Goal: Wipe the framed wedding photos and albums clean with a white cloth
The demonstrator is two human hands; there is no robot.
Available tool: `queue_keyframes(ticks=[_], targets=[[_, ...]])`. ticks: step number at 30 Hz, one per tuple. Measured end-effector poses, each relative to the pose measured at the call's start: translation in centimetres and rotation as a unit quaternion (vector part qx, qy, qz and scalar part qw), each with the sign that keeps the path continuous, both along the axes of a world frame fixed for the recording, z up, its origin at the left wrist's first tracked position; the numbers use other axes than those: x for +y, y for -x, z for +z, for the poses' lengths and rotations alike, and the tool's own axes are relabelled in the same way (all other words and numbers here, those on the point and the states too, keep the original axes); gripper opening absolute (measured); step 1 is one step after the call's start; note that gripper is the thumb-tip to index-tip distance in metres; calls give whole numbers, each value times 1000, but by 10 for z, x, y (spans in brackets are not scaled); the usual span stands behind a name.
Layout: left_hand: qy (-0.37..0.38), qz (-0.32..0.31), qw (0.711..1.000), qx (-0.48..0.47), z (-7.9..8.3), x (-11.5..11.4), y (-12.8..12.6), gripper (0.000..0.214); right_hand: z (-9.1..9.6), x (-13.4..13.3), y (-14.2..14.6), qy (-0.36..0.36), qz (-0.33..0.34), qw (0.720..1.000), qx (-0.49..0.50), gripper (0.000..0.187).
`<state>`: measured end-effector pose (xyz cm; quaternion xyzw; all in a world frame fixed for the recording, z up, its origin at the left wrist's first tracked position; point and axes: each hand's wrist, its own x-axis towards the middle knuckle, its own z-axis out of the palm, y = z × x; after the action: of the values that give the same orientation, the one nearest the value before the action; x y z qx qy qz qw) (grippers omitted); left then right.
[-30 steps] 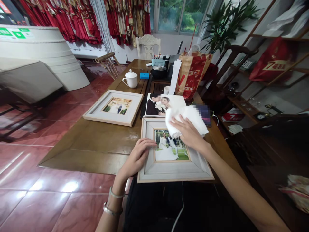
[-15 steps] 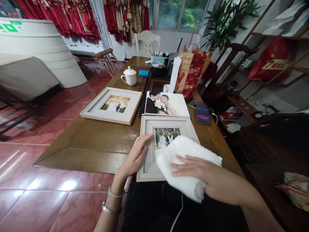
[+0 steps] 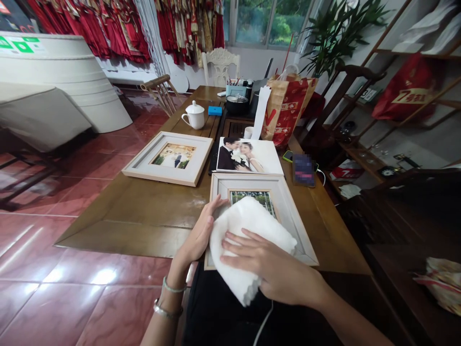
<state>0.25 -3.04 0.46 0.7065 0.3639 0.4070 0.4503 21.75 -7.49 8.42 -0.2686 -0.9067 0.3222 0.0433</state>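
A light wooden picture frame (image 3: 302, 230) lies on the table edge nearest me, its small photo partly covered. Across its lower left and middle spreads a folded white cloth (image 3: 236, 216). My right hand (image 3: 252, 257) presses down on this cloth with fingers spread, holding it against the frame; its thumb is hidden. My left hand (image 3: 201, 230) rests at the frame's left edge, fingers stretched out and apart, beside the cloth. Behind the frame lies a large couple photo print (image 3: 264, 156). A second framed picture (image 3: 140, 166) lies flat to the left.
A lidded white mug (image 3: 195, 117), a blue box (image 3: 215, 111) and a black pot (image 3: 236, 104) stand farther back on the wooden table (image 3: 144, 206). To the right are a paper bag (image 3: 288, 110) and a phone (image 3: 303, 169) with a white cable.
My right hand has slid the white cloth leftward over the frame, covering more of the small photo and baring the frame's right side. My left hand stays at the left edge, fingers slightly raised.
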Motion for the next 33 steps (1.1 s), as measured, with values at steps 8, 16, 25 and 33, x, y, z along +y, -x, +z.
queue_keyframes(ticks=[8, 16, 25, 33], targets=[[-85, 16, 994, 67, 10, 0, -3, 43, 19, -3, -58, 73, -110, 990, -59, 77], [-94, -11, 994, 61, 15, 1, -4, 39, -8, 60, -72, -134, -314, 933, -116, 75], [-110, -34, 991, 65, 12, 3, -2, 36, -18, 126, -6, -202, -155, 966, -41, 86], [-103, 11, 992, 68, 8, 0, -2, 40, -17, 96, -3, -148, -78, 985, -44, 88]])
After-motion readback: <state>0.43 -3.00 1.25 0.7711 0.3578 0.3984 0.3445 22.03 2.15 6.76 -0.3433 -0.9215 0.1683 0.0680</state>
